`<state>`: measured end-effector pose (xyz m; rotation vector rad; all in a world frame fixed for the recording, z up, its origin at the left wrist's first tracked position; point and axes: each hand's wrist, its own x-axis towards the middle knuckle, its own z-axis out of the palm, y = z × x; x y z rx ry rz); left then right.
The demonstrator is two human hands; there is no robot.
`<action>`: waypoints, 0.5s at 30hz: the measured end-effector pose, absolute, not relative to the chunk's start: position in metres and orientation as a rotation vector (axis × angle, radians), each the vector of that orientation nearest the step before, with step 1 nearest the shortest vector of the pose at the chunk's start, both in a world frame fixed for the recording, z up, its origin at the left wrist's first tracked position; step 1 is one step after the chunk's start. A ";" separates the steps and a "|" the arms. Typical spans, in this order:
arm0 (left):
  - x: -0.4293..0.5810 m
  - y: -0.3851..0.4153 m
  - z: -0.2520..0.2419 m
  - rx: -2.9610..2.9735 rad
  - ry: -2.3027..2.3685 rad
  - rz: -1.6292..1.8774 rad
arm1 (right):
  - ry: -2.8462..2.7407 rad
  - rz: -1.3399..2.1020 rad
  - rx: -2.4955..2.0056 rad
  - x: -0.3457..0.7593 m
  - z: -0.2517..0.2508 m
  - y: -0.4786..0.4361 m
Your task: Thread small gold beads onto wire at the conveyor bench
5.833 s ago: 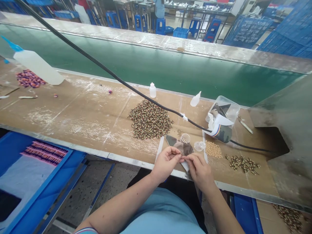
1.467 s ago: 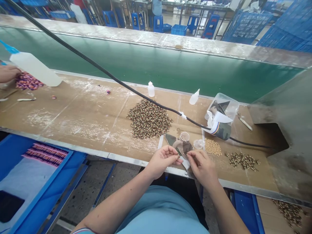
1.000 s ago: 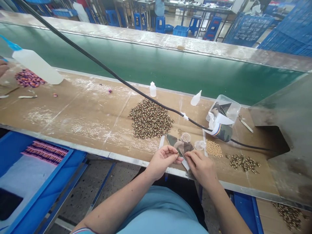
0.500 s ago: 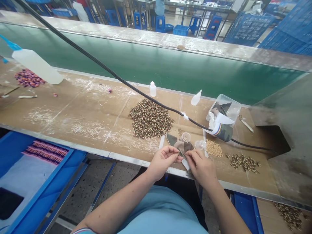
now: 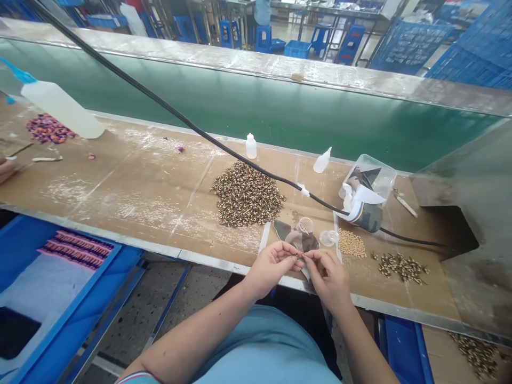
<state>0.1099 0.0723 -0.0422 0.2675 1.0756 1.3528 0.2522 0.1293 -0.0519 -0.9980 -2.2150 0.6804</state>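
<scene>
tiny piece (image 5: 299,257) pinched between my left hand (image 5: 271,268) and right hand (image 5: 331,274), too small to identify, camouflage cloth (image 5: 310,242) partly hidden behind my hands, co-worker's hand (image 5: 5,169) cut off at left edge

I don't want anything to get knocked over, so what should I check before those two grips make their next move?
1. Left grip pinching a tiny piece: ok.
2. Right grip pinching it too: cannot tell, the fingertips meet and it's too small.
3. Big pile clear of both grips: ok, it sits apart from them.
4. Nothing crossing the view: not ok, a black cable cuts across.
5. Tan beads close by: ok, near the right grip.
</scene>
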 end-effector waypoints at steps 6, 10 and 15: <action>0.111 0.072 -0.043 0.273 1.087 1.354 | -2.198 0.696 -1.010 0.252 -0.053 0.129; 0.111 0.072 -0.042 0.265 1.088 1.336 | -2.212 0.632 -1.000 0.253 -0.054 0.128; 0.109 0.073 -0.042 0.255 1.078 1.323 | -2.270 0.448 -0.908 0.255 -0.058 0.126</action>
